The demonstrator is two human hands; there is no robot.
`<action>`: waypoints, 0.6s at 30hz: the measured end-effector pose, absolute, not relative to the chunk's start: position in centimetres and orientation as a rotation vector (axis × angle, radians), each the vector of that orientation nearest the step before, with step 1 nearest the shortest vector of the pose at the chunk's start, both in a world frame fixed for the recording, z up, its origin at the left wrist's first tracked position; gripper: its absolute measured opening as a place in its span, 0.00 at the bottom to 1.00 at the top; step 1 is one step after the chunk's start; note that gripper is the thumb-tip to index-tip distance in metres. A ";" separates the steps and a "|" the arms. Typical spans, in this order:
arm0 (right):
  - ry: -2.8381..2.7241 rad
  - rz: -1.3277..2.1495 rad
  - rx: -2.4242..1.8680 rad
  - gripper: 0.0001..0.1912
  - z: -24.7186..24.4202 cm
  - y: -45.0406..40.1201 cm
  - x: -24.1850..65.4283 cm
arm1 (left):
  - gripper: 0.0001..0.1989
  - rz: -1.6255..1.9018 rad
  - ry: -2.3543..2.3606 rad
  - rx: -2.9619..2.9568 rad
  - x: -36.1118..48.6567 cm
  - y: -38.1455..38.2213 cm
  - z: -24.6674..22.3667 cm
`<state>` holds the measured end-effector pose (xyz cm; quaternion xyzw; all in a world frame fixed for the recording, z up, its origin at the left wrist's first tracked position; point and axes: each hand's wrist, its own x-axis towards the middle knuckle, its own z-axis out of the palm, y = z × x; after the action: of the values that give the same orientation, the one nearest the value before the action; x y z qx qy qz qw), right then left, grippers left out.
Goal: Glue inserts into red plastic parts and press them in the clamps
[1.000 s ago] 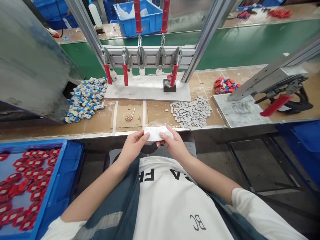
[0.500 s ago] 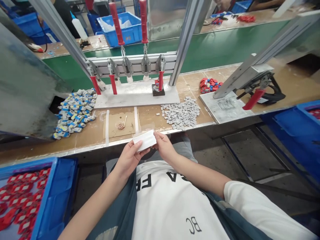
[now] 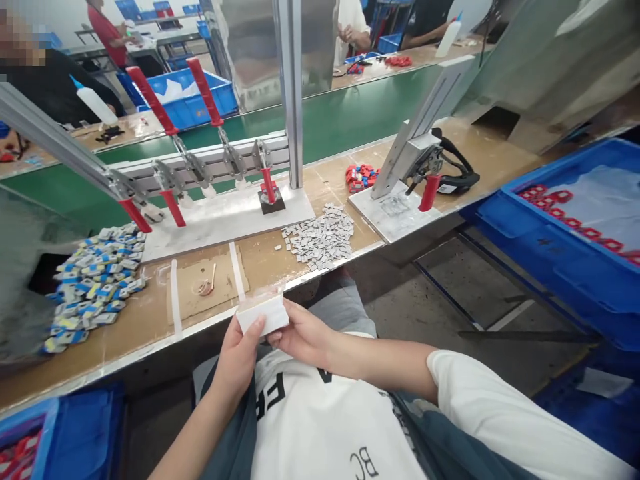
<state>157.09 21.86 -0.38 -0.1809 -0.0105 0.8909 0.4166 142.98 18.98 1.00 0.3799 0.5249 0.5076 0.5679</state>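
Note:
A flat white rectangular piece (image 3: 273,312), like a small pad or folded paper, is held over my lap just off the bench edge. My left hand (image 3: 240,350) grips its left side, the thumb lying on top. At its right end, the fingers of my right hand (image 3: 305,333) close on the edge; some are hidden beneath it. On the bench beyond lies a brown cardboard sheet (image 3: 187,303) between white tape strips, bearing a small stick and a round blob (image 3: 205,288). Many small grey pieces (image 3: 323,237) are heaped to the right.
White-grey and blue parts (image 3: 97,283) are piled at left. Behind stands a clamp frame with red handles (image 3: 205,90); a second clamp press (image 3: 400,207) is to the right, near red parts (image 3: 361,177). Blue crates (image 3: 550,233) flank the bench. Other people work across the green strip (image 3: 330,120).
My view has swung to the right, so the bench appears shifted left and more of the right crate shows. Both hands still hold the white piece, now tilted differently.

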 end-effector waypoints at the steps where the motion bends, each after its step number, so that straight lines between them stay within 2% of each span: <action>1: -0.018 2.224 -0.477 0.08 -0.3 21.7 157.4 | 0.32 1.174 1.261 0.933 143.2 19.0 1.0; 3: 0.018 2.214 -0.550 0.05 -0.3 21.6 157.9 | 0.32 1.112 1.329 1.057 143.7 19.1 1.2; 6: 0.069 2.241 -0.623 0.09 -0.4 22.1 159.1 | 0.28 0.935 1.324 1.253 144.6 20.0 2.5; 9: 0.053 2.281 -0.585 0.08 0.4 23.5 160.4 | 0.23 0.820 1.230 1.398 145.2 21.8 4.3; 18: 0.089 2.521 -0.508 0.13 5.1 28.4 161.4 | 0.17 0.785 1.260 1.771 145.1 26.6 8.2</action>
<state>161.38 28.41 5.12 -0.1895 0.0330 0.9404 0.2804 145.15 26.64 8.20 0.7013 0.4989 0.3108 0.4034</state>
